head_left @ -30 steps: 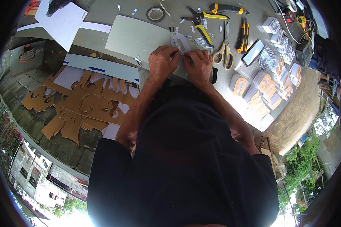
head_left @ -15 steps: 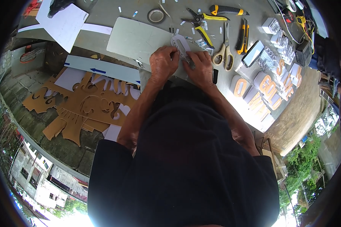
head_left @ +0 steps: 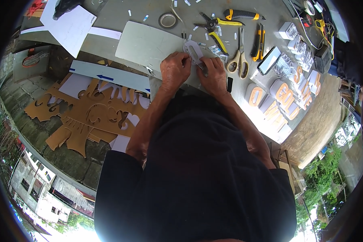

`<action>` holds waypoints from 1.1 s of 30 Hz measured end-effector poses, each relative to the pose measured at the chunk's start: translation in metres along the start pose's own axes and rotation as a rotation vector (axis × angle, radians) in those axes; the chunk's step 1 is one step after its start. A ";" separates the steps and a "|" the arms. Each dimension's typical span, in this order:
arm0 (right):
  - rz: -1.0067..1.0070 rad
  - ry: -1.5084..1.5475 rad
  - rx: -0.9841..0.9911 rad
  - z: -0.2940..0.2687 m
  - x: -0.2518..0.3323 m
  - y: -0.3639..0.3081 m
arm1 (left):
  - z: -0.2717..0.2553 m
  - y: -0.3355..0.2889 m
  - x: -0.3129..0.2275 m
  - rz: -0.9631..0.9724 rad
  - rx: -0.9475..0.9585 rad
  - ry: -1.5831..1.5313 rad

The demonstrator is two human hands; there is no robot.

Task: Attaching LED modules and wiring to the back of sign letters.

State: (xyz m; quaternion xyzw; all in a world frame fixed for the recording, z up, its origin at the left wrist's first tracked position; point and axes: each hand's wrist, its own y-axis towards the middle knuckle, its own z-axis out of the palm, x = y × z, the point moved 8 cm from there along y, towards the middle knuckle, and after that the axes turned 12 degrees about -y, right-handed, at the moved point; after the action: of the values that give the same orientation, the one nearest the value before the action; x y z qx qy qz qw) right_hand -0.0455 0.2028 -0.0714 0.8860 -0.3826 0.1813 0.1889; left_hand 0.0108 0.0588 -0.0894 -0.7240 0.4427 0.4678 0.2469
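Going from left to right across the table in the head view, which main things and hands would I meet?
White angular sheet → left hand → white slotted piece → right hand → beige-handled scissors → smartphone.

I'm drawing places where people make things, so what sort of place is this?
Probably a small craft workshop: scissors and yellow-handled pliers lie on a grey table, with chunky cut-out letters at the right.

Soft daylight lit the desk (head_left: 272, 29), glare bleaching its corner right of centre. White light burned out the lower edge beside the dark shirt (head_left: 213, 177); fisheye distortion bowed everything toward the black rim.
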 end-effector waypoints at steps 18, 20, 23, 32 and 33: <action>-0.011 -0.033 -0.045 -0.002 0.004 0.002 | 0.000 -0.001 0.003 -0.028 -0.027 -0.025; -0.020 -0.050 -0.060 -0.002 0.004 0.002 | 0.001 -0.001 0.002 -0.024 -0.024 -0.016; -0.016 -0.046 -0.062 0.000 0.004 -0.004 | 0.000 -0.006 0.003 -0.029 -0.033 -0.038; 0.009 -0.036 -0.072 0.004 0.000 -0.003 | 0.001 -0.003 0.004 -0.028 -0.029 -0.034; 0.013 -0.034 -0.068 0.004 0.000 -0.003 | 0.001 -0.003 0.004 -0.029 -0.029 -0.030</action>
State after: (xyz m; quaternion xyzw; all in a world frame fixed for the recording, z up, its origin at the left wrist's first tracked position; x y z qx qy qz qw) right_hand -0.0428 0.2030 -0.0755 0.8794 -0.3975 0.1544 0.2115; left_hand 0.0138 0.0594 -0.0932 -0.7269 0.4215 0.4813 0.2496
